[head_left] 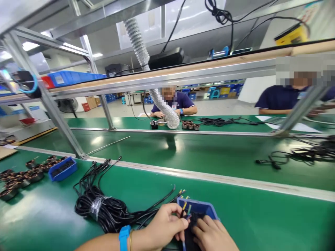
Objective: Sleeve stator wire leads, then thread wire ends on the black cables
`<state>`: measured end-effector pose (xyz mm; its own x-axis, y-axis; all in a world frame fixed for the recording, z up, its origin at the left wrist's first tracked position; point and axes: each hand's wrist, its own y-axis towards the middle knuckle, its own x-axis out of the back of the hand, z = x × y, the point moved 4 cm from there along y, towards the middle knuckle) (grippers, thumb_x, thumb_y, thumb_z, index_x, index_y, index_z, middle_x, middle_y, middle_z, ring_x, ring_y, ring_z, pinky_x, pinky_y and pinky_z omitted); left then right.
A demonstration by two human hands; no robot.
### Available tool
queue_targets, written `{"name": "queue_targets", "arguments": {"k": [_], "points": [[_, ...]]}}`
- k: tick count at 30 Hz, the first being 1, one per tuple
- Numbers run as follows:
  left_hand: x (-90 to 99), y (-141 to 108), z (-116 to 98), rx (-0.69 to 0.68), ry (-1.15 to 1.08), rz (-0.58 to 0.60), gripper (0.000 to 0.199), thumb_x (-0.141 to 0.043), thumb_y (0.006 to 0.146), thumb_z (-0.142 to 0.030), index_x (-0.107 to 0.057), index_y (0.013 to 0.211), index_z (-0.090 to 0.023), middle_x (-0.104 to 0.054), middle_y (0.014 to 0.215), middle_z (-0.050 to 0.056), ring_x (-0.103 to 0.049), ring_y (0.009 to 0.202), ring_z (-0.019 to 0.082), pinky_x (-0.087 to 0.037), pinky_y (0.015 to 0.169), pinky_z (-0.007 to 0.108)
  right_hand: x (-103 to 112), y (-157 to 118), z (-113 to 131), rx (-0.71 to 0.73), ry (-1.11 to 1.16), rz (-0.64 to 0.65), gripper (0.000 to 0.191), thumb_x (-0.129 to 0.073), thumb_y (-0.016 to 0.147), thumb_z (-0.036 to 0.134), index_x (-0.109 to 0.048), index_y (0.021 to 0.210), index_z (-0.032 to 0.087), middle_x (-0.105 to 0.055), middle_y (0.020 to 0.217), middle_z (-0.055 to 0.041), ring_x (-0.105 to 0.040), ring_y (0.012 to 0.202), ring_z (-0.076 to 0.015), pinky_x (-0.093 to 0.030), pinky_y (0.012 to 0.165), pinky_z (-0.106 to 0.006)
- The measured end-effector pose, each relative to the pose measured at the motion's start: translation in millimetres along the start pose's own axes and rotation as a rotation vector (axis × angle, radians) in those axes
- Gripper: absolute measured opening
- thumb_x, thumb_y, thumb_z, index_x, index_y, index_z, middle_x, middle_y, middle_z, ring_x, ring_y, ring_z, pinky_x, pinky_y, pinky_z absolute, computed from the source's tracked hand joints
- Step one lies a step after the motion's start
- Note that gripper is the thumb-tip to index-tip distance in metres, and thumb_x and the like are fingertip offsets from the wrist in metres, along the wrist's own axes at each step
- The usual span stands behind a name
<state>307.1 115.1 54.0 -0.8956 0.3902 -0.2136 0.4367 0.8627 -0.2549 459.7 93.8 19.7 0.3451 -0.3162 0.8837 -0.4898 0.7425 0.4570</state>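
Your left hand (169, 225): grip pinched on black-sheathed cable end with coloured cores (184, 206), above blue plastic bin (210, 207). Your right hand (213, 235): fingers among its black contents; grip contents, cannot tell. Apparent step: reaching in; slim cores call for light handling. Green worktop (251, 216): tied black cable bundle (112, 209), left.

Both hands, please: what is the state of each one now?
Left hand: closed, pinching a cable end with coloured wires.
Right hand: fingers inside the blue bin; grip cannot be told.

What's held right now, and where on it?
Left hand: a black cable, near its coloured wire ends. Right hand: down in the blue bin; any hold hidden.
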Motion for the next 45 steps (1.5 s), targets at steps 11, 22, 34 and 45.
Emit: {"name": "queue_targets", "arguments": {"k": [11,22,34,45], "points": [[3.0,-2,-8,-0.008,0.105,0.057,0.047,-0.078,0.069,-0.06,-0.058,0.078,-0.018,-0.045,0.047,-0.009,-0.038,0.041,0.007,-0.023,0.043,0.02,52,18,16,-0.448,0.455,-0.071,0.018,-0.052,0.095,0.014,-0.064,0.085,0.022,-0.068,0.082,-0.0001,-0.063,0.078,-0.0173,-0.048,0.071,-0.026],[0.5,-5,-13,-0.059,0.131,0.06,0.047,-0.08,0.068,-0.058,-0.057,0.068,-0.016,-0.046,0.062,-0.005,-0.042,0.048,0.007,-0.027,0.045,0.02,63,18,17,-0.53,0.736,-0.265,0.025,-0.051,0.097,0.028,-0.063,0.076,0.021,-0.064,0.075,-0.0004,-0.06,0.07,-0.0156,-0.044,0.064,-0.024],[0.8,-3,-10,-0.1,0.119,0.05,0.048,-0.082,0.067,-0.057,-0.059,0.068,-0.015,-0.049,0.068,-0.004,-0.045,0.05,0.006,-0.031,0.045,0.019,59,16,22,-0.499,0.634,-0.255,0.024,-0.052,0.098,0.026,-0.064,0.076,0.021,-0.064,0.072,-0.0002,-0.058,0.066,-0.0153,-0.044,0.062,-0.024],[0.1,-3,-14,-0.052,0.181,0.068,0.049,-0.076,0.071,-0.061,-0.061,0.068,-0.015,-0.047,0.058,-0.005,-0.044,0.049,0.008,-0.029,0.046,0.02,54,15,11,-0.657,0.874,-0.23,0.023,-0.06,0.093,0.035,-0.071,0.079,0.021,-0.068,0.075,-0.0016,-0.06,0.063,-0.0149,-0.045,0.058,-0.023]]}}
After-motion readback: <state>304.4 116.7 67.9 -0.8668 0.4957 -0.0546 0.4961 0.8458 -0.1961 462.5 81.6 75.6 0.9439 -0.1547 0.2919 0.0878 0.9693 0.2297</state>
